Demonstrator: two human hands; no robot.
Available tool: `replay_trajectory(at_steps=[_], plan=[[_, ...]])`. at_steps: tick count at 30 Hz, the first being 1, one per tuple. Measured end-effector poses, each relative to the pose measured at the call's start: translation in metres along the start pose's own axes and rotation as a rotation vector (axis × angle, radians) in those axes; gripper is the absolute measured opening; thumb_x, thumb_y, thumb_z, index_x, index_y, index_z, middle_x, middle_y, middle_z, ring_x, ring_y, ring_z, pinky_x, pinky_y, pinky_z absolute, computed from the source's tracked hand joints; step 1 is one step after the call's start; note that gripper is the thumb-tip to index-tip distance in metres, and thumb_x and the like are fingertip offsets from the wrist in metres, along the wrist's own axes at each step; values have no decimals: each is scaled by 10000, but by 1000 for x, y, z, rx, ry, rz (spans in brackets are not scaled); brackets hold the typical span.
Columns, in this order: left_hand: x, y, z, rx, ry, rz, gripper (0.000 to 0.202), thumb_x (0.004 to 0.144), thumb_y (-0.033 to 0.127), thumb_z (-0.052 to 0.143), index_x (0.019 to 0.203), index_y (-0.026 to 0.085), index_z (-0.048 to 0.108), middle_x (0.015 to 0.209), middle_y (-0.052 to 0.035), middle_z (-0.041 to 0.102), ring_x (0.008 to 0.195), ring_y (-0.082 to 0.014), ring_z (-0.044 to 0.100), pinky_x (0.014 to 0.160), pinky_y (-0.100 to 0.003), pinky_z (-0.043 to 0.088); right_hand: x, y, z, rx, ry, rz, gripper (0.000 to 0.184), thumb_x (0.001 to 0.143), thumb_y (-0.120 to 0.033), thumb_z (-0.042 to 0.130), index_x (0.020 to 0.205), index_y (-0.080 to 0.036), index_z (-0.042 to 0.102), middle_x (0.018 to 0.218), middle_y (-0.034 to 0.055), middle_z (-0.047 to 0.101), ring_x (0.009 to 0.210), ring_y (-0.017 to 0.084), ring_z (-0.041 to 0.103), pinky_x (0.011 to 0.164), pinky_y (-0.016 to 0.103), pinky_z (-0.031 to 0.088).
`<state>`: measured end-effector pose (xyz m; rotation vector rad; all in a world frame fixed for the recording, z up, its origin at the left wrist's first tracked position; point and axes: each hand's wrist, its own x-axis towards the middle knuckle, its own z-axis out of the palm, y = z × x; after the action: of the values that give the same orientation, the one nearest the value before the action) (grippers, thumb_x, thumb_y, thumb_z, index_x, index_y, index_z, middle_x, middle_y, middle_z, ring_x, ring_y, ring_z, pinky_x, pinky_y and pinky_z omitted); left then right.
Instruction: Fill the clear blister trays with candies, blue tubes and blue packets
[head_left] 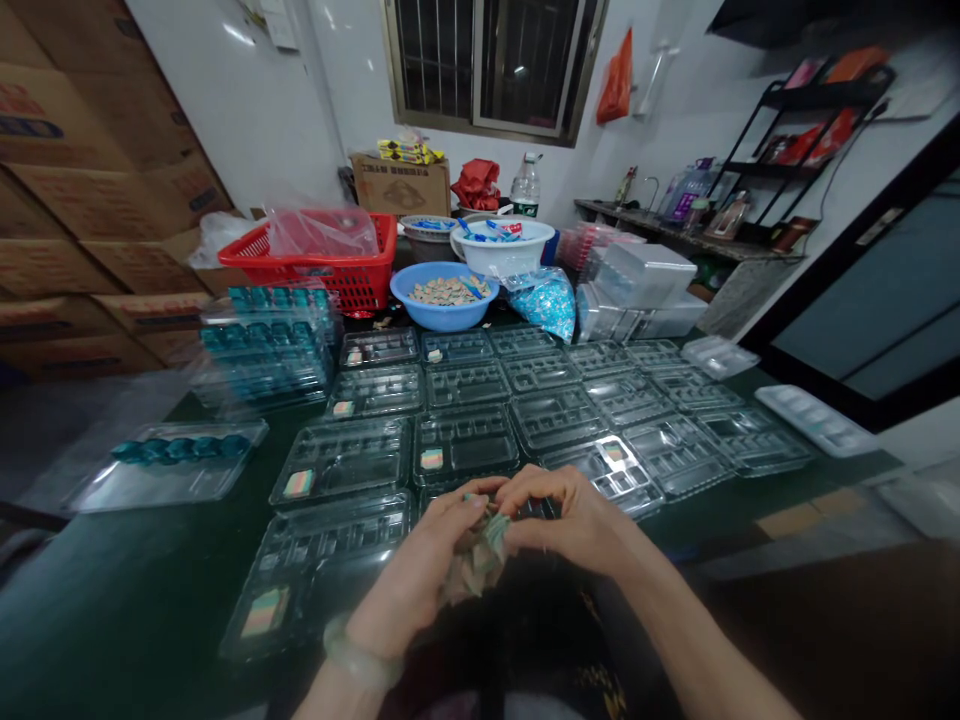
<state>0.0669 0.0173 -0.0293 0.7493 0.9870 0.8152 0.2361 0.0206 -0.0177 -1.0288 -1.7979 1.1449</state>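
pale crumpled bundle (478,560) looks light and soft, pinched near 12 o'clock between the closed, curled left hand (442,535) and right hand (562,517).

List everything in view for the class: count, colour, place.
trays: many, clear, across the table
table: one, dark green, under the trays
basket: one, red, far end of table
bowl: one, blue, beside the basket
basin: one, white, behind the bowl
bottle: one, clear, behind the basin
cartons: many, brown, stacked at left
bundle: one, green and tan, between the hands
left hand: one, bare, on the bundle
right hand: one, bare, on the bundle
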Motion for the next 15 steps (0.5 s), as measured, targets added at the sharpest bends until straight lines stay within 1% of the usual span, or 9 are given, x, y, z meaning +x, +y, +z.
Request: replay_trajectory(at_steps=[1, 3, 5, 7, 10, 12, 15], plan=[[1, 0, 0, -22, -28, -19, 330, 763, 329, 525, 1044, 164, 575, 733, -66, 630, 600, -162, 584, 484, -234, 430, 1, 3, -1, 21, 21, 47, 77, 690, -194, 670, 767, -197, 667, 770, -2, 636, 741, 150, 576, 702, 284, 447], [3, 1, -1, -38, -61, -12, 340, 786, 357, 484, 1053, 157, 553, 672, -56, 613, 509, -140, 555, 406, -206, 372, 2, 9, -2, 69, 64, 120, 81, 702, -213, 656, 775, -180, 666, 738, -1, 638, 699, 143, 574, 675, 277, 447], [5, 2, -3, -28, -69, 13, 321, 791, 373, 473, 1007, 153, 561, 662, -52, 604, 470, -124, 533, 341, -174, 281, 3, 14, -2, 129, 109, 156, 100, 715, -230, 642, 790, -166, 660, 738, 7, 642, 700, 142, 577, 672, 274, 444], [8, 1, -3, -15, -62, 23, 281, 777, 375, 502, 932, 151, 571, 627, -35, 587, 434, -105, 501, 308, -160, 203, 5, 18, 0, 180, 147, 174, 113, 723, -242, 632, 791, -154, 653, 733, 15, 643, 693, 142, 579, 661, 268, 442], [12, -1, -3, 1, -15, 57, 226, 757, 369, 544, 821, 153, 561, 551, -1, 554, 379, -75, 440, 299, -155, 191, 7, 21, 3, 209, 186, 185, 117, 719, -239, 631, 781, -140, 641, 720, 15, 635, 664, 133, 568, 624, 250, 432], [14, -3, -2, 32, 15, 81, 224, 759, 376, 543, 784, 153, 549, 515, 11, 537, 344, -60, 391, 296, -155, 194, 8, 21, 5, 179, 198, 167, 100, 717, -221, 630, 780, -143, 635, 708, 2, 621, 647, 119, 549, 596, 228, 414], [18, -6, -2, 111, 26, 89, 248, 764, 390, 534, 762, 142, 551, 470, 18, 507, 328, -51, 343, 297, -159, 199, 7, 18, 3, 71, 156, 126, 62, 723, -173, 612, 779, -153, 628, 695, -17, 595, 636, 101, 516, 581, 207, 386]])
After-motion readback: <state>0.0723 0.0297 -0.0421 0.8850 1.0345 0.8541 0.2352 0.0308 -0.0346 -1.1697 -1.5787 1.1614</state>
